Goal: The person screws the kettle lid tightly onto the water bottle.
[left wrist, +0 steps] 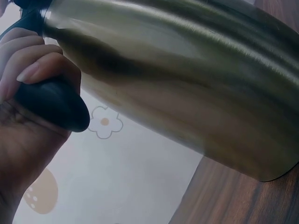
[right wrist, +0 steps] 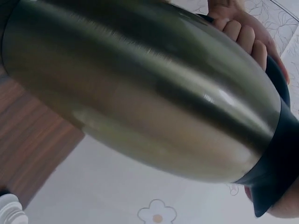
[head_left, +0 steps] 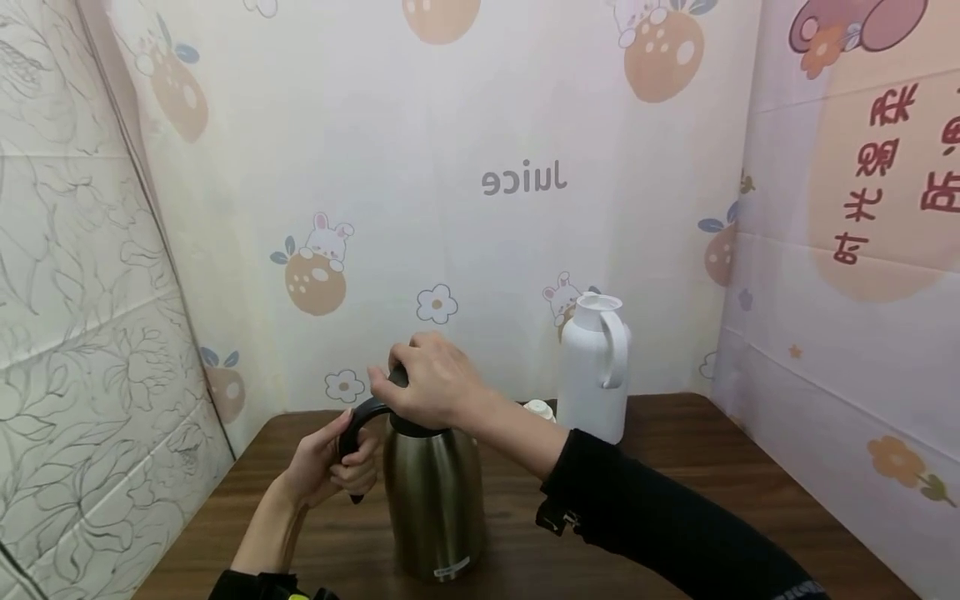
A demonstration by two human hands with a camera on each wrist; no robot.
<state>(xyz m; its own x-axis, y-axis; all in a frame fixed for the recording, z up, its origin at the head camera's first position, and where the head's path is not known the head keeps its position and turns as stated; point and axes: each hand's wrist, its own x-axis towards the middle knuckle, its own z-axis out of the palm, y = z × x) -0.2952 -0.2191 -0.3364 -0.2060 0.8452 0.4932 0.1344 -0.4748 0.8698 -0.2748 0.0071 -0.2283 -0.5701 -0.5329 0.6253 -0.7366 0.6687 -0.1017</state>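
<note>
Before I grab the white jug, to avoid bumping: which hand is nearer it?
Right hand: on top of the metal jug, left of the white jug; the left hand grips the black handle, farther left.

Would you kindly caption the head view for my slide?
Left hand grips metallic jug by handle, right hand on top; white jug behind.
</note>
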